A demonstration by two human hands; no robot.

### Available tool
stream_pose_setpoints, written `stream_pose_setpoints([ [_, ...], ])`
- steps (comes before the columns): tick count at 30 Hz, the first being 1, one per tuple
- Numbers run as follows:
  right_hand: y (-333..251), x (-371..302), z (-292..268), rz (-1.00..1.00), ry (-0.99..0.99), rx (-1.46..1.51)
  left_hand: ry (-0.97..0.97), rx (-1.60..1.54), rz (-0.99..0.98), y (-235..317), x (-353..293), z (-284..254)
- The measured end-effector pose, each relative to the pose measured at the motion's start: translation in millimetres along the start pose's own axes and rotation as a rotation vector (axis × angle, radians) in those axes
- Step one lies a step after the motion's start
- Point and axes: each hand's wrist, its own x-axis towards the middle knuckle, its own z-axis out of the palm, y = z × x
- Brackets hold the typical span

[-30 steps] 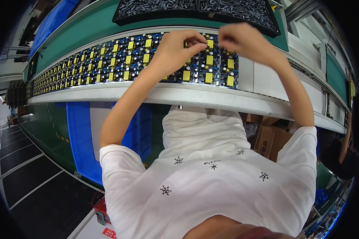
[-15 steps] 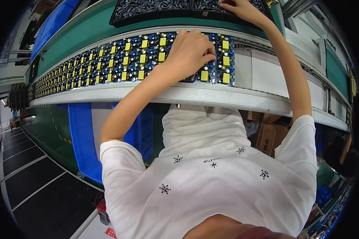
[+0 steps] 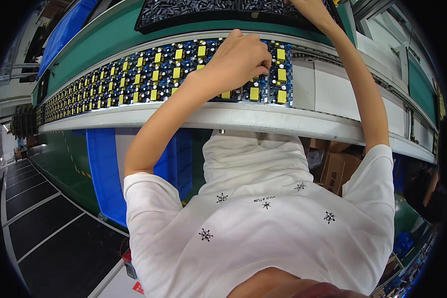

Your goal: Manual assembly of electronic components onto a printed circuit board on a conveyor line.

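Note:
Long rows of circuit boards (image 3: pixel 156 74) with yellow block-shaped parts and small round components lie along the conveyor. My left hand (image 3: pixel 244 55) is over the boards near the right end of the rows. Its fingers are curled down and closed toward a board, and whatever they grip is hidden under the hand. At the top edge of the picture, my right hand (image 3: pixel 308 7) reaches over the right black bin (image 3: pixel 263 19) of small dark cylindrical parts. The frame cuts off most of its fingers, so its grip does not show.
A second black bin (image 3: pixel 184 16) of the same parts stands left of the first, on a green surface (image 3: pixel 104 42). The conveyor's pale front rail (image 3: pixel 263 115) runs before my body. A blue container (image 3: pixel 104 174) sits below at left, and a cardboard box (image 3: pixel 335 171) below at right.
My right hand has moved slightly farther over the bin, toward the upper edge. My left hand has shifted a little upward and stays over the same boards.

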Motion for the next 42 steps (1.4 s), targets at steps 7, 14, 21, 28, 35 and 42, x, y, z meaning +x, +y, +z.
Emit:
stream_pose_setpoints([
  [7,-10,-4,1,0.093,0.047,0.251,-0.016,-0.036,0.088,-3,-1,-2],
  [14,-25,-22,-13,0.052,0.067,0.307,-0.086,-0.15,-0.019,-6,8,-1],
  [21,-73,-82,-19,0.031,-0.217,0.505,0.576,-0.087,-0.252,-104,41,0],
  [28,-100,-119,-27,0.173,-0.378,0.568,0.433,0.121,-0.394,-117,69,-18],
  [35,-110,-129,-20,0.181,-0.399,0.643,0.796,0.115,-0.241,-121,56,-14],
  [42,-125,-129,-13,0.081,-0.436,0.468,0.668,-0.276,-0.252,-50,4,-34],
])
